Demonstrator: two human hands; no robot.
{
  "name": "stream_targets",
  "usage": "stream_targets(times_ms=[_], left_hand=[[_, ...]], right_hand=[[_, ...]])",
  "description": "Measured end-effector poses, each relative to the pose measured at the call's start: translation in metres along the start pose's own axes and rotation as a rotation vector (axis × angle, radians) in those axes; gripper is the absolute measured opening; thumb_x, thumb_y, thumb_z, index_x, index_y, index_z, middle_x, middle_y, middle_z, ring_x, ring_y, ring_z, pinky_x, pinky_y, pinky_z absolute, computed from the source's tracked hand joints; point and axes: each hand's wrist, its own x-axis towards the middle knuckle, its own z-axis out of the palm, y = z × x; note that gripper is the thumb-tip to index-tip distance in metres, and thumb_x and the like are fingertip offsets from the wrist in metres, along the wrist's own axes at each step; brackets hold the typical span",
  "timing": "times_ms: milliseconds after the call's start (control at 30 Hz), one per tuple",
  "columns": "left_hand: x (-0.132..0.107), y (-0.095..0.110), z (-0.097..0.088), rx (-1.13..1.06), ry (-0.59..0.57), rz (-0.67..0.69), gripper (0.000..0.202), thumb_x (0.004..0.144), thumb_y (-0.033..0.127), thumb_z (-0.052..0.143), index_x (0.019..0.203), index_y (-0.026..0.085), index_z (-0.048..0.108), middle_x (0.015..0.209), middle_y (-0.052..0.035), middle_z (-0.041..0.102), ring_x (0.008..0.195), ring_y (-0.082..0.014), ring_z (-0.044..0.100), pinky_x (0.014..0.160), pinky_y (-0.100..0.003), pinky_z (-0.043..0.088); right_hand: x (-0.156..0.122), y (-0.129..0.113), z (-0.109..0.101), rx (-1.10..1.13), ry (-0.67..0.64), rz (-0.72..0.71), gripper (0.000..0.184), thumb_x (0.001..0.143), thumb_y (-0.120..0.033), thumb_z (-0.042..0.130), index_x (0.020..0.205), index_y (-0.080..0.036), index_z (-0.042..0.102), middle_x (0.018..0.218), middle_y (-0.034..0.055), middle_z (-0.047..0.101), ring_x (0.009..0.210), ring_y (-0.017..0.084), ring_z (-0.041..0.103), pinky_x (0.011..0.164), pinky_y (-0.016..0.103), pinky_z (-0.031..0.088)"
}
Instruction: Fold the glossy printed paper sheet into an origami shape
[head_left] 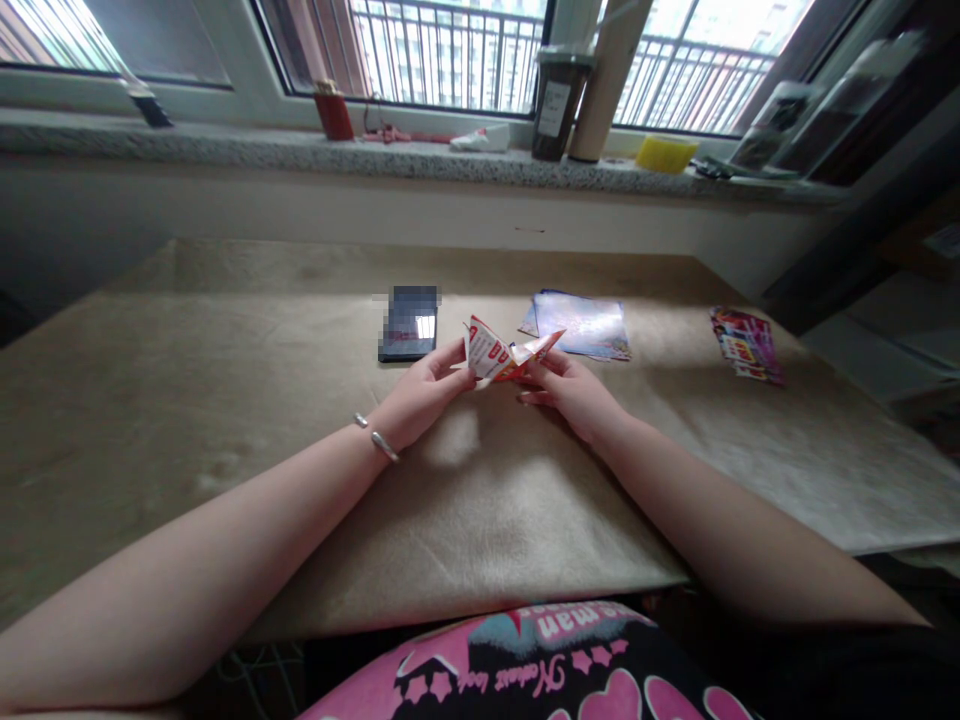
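Note:
Between my two hands, above the table, is a folded piece of printed paper [491,352], white and red with its sides angled upward. My left hand [429,392] pinches its left side, thumb in front; a silver open bangle circles that wrist. On the opposite side, my right hand [568,390] grips the paper with fingers partly tucked behind it. Just beyond my left hand lies a dark tablet or phone [411,325], partly pixelated. Past my right hand rests a small stack of bluish-purple printed sheets [581,322].
Colourful printed leaflets [748,345] lie at the table's right. A tan cover spreads over the table [247,400]. Along the granite windowsill [247,145] stand a red container [333,112], a dark lidded cup [555,105], a cardboard tube [600,100] and a yellow item [666,154].

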Motion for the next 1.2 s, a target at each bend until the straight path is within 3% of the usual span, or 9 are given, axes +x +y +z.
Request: stream_targets(times_ms=[267, 400, 533, 667, 900, 1100, 1200], left_hand=[[0.0, -0.0044, 0.0009, -0.046, 0.059, -0.022, 0.057, 0.074, 0.04, 0.073, 0.122, 0.017, 0.053, 0.128, -0.0115, 0.057, 0.119, -0.0266, 0.053, 0.097, -0.034, 0.044], [0.0006, -0.0045, 0.0017, -0.055, 0.079, -0.024, 0.053, 0.073, 0.038, 0.074, 0.115, 0.016, 0.051, 0.126, -0.0118, 0.058, 0.116, -0.0253, 0.055, 0.096, -0.033, 0.045], [0.0014, -0.0037, 0.0026, -0.058, 0.11, -0.028, 0.05, 0.071, 0.032, 0.075, 0.112, 0.016, 0.051, 0.119, -0.0103, 0.061, 0.112, -0.0247, 0.057, 0.094, -0.035, 0.046], [0.0014, -0.0035, 0.0022, -0.056, 0.1, -0.019, 0.046, 0.069, 0.031, 0.076, 0.107, 0.016, 0.053, 0.113, -0.0086, 0.064, 0.108, -0.0233, 0.059, 0.092, -0.035, 0.047], [0.0025, -0.0063, 0.0001, -0.024, 0.115, -0.017, 0.046, 0.067, 0.03, 0.077, 0.106, 0.015, 0.056, 0.107, -0.0074, 0.066, 0.102, -0.0213, 0.06, 0.087, -0.032, 0.048], [0.0012, -0.0041, 0.0006, -0.062, 0.155, -0.039, 0.062, 0.066, 0.025, 0.076, 0.121, 0.017, 0.049, 0.116, -0.0091, 0.062, 0.101, -0.0195, 0.06, 0.083, -0.03, 0.049], [0.001, -0.003, 0.0008, -0.042, 0.157, -0.047, 0.058, 0.066, 0.026, 0.076, 0.117, 0.016, 0.051, 0.115, -0.0087, 0.062, 0.1, -0.0187, 0.06, 0.082, -0.029, 0.049]], right_hand=[[0.0029, 0.0043, -0.0012, -0.041, -0.037, -0.042, 0.035, 0.067, -0.048, 0.074, 0.09, -0.022, 0.068, 0.103, 0.0039, 0.07, 0.091, 0.017, 0.063, 0.065, 0.024, 0.055], [0.0011, 0.0039, 0.0, -0.063, 0.016, -0.074, 0.04, 0.061, -0.053, 0.076, 0.083, -0.021, 0.068, 0.094, 0.0036, 0.071, 0.088, 0.017, 0.063, 0.07, 0.027, 0.056], [0.0003, 0.0024, 0.0015, -0.017, 0.09, -0.091, 0.041, 0.055, -0.051, 0.08, 0.077, -0.02, 0.064, 0.085, 0.0026, 0.07, 0.08, 0.016, 0.064, 0.065, 0.027, 0.055], [-0.0002, 0.001, 0.0045, 0.064, 0.129, -0.092, 0.046, 0.053, -0.04, 0.083, 0.087, -0.022, 0.058, 0.089, 0.0019, 0.069, 0.076, 0.016, 0.065, 0.062, 0.026, 0.052], [0.0012, 0.0023, 0.0046, 0.048, 0.056, -0.033, 0.04, 0.058, -0.033, 0.078, 0.093, -0.024, 0.061, 0.102, 0.0042, 0.069, 0.087, 0.018, 0.064, 0.064, 0.026, 0.045], [0.0009, 0.0033, 0.0025, 0.044, 0.028, -0.05, 0.041, 0.059, -0.033, 0.076, 0.097, -0.024, 0.062, 0.098, 0.0027, 0.069, 0.081, 0.016, 0.061, 0.058, 0.023, 0.04], [-0.0004, 0.0018, 0.0034, 0.037, 0.031, -0.049, 0.037, 0.058, -0.035, 0.077, 0.09, -0.023, 0.062, 0.089, 0.0015, 0.069, 0.075, 0.014, 0.059, 0.058, 0.023, 0.04]])
